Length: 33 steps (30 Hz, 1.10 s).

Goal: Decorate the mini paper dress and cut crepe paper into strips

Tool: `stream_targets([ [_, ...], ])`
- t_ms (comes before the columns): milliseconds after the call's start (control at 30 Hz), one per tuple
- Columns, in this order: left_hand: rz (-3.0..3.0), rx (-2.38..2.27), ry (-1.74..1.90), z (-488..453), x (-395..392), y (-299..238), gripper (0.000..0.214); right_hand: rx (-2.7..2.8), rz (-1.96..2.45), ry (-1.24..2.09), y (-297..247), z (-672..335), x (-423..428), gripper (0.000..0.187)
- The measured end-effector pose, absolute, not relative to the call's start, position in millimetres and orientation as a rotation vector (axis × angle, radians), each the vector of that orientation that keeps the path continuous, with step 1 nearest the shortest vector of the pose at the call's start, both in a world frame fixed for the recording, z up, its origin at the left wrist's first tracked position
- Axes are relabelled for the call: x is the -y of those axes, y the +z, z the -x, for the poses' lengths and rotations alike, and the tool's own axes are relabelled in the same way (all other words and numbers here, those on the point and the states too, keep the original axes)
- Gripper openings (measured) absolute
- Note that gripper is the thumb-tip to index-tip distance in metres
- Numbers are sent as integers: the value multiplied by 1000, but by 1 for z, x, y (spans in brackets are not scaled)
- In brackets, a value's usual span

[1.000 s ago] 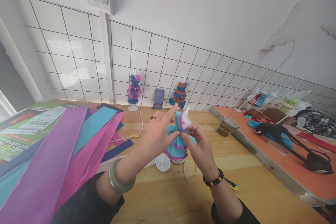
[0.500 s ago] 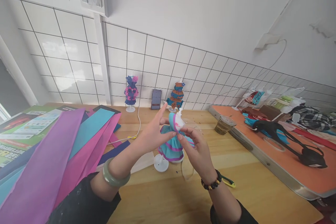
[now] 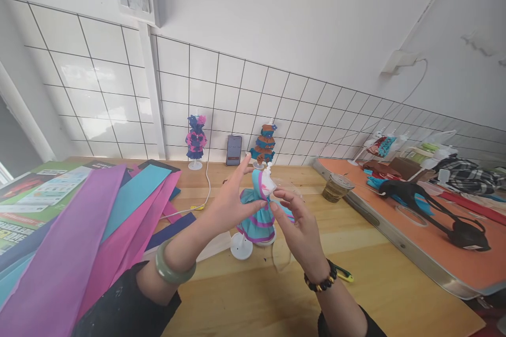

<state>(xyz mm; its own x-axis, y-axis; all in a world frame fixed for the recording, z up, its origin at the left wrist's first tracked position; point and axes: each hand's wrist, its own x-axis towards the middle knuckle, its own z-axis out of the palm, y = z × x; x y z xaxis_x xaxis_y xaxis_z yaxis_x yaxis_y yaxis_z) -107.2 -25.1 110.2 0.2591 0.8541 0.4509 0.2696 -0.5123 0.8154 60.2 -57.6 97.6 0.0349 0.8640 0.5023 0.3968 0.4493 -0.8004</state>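
Note:
A turquoise doll dress (image 3: pixel 259 227) with purple bands sits on a small white dress form (image 3: pixel 268 183), whose bodice shows pink marks. One turquoise-and-purple strap rises over the bodice's left side. My left hand (image 3: pixel 231 202) holds the dress from the left, its thumb pressed at the waist and its index finger stretched up; the other fingers are partly hidden behind. From the right, my right hand (image 3: pixel 298 226) pinches the waist between thumb and fingertips. What exactly lies in that pinch is too small to make out. A round white base (image 3: pixel 241 246) shows beside the skirt.
Purple, pink and turquoise fabric strips (image 3: pixel 79 221) cover the left side. Behind stand two dressed forms, one blue-pink (image 3: pixel 196 138), one brown-teal (image 3: pixel 264 143), and a phone (image 3: pixel 234 149). At right are a cup (image 3: pixel 337 188), a yellow-green tool (image 3: pixel 343 274) and an orange board (image 3: pixel 443 253).
The whole view has shifted slightly. The left index finger and the dress strap sit a little differently; both hands stay at the waist of the dress.

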Motion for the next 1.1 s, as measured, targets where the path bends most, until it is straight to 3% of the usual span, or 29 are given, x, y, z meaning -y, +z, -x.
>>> stream_targets([
  [233, -2342, -1049, 1474, 108, 22, 108, 84, 1529, 1094, 423, 99, -59, 62, 17],
  [400, -2584, -867, 1742, 107, 26, 108, 49, 1509, 984, 303, 109, -57, 71, 20],
  [567, -2486, -796, 1758, 103, 38, 116, 25, 1519, 984, 307, 121, -53, 82, 19],
  [867, -2464, -745, 1697, 100, 49, 126, 13, 1552, 985, 434, 132, -49, 90, 14],
  [1100, -2473, -746, 1682, 102, 46, 124, 13, 1611, 967, 214, 132, -47, 93, 8],
])
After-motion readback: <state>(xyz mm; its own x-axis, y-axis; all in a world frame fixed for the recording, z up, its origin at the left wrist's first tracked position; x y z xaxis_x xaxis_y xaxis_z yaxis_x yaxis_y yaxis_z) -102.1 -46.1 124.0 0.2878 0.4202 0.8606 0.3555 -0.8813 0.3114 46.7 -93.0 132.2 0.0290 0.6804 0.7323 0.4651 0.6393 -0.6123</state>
